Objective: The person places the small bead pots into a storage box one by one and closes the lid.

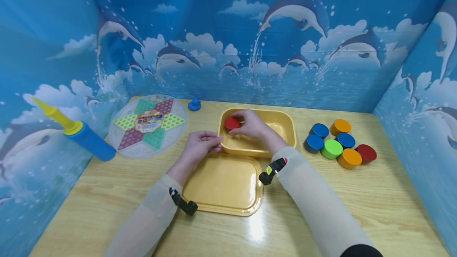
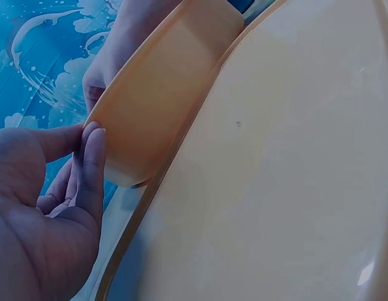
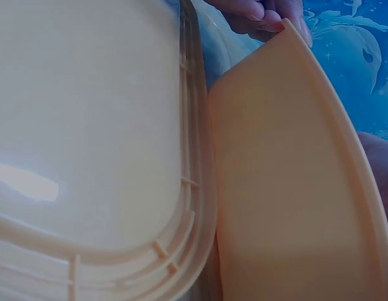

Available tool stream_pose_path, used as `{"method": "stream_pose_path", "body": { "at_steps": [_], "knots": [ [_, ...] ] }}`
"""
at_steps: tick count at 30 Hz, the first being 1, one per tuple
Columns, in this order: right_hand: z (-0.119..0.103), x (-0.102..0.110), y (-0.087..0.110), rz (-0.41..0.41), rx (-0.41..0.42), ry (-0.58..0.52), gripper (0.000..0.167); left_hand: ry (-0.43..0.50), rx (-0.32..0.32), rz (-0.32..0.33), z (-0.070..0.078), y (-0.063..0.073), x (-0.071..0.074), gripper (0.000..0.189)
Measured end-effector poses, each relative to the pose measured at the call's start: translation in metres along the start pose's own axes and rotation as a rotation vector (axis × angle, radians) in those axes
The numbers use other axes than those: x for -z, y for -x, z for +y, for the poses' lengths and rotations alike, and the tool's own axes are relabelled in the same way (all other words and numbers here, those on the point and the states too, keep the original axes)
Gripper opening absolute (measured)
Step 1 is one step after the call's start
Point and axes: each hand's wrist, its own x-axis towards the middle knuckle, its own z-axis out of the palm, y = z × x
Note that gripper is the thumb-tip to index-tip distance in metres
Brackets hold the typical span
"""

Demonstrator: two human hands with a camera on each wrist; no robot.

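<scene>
My left hand [image 1: 200,146] pinches the rim of a yellow plastic box [image 1: 284,128] at its front left corner; the left wrist view shows thumb and fingers meeting on that rim. Inside the box, at its left end, my right hand [image 1: 251,124] grips a small red cylinder [image 1: 231,123]. The box wall [image 3: 282,163] hides most of this hand in the right wrist view. In front of the box lies a flat yellow lid [image 1: 225,183], with a ridged edge and its near-left part beneath my left wrist.
Several blue, orange, green and red cylinders, including a green cylinder [image 1: 332,149], stand right of the box. To the left are a round star-patterned game board [image 1: 148,126], a blue and yellow pump [image 1: 87,140] and a blue toy duck [image 1: 194,104]. A dolphin-print curtain [image 1: 228,31] encloses the table.
</scene>
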Motion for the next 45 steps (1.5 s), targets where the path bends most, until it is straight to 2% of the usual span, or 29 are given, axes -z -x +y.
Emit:
{"method": "stream_pose_path", "body": {
  "at_steps": [6,24,29,37,45],
  "knots": [
    [-0.001,-0.001,0.002,0.003,-0.013,-0.030,0.061,0.008,-0.002,-0.004,-0.001,0.000,-0.001,0.023],
    [-0.008,0.016,0.014,-0.020,-0.013,0.046,0.068,0.030,-0.006,-0.012,-0.003,0.001,-0.003,0.026],
    [-0.010,0.025,0.020,-0.022,-0.009,0.050,0.069,0.034,0.009,-0.005,-0.004,-0.001,-0.001,0.027],
    [-0.015,0.046,0.034,-0.019,0.049,0.038,0.064,0.018,0.017,0.008,0.000,0.001,0.000,0.026],
    [-0.020,0.067,0.055,-0.029,0.038,0.017,0.064,0.024,-0.002,0.005,-0.001,0.002,0.000,0.024]
  ]
}}
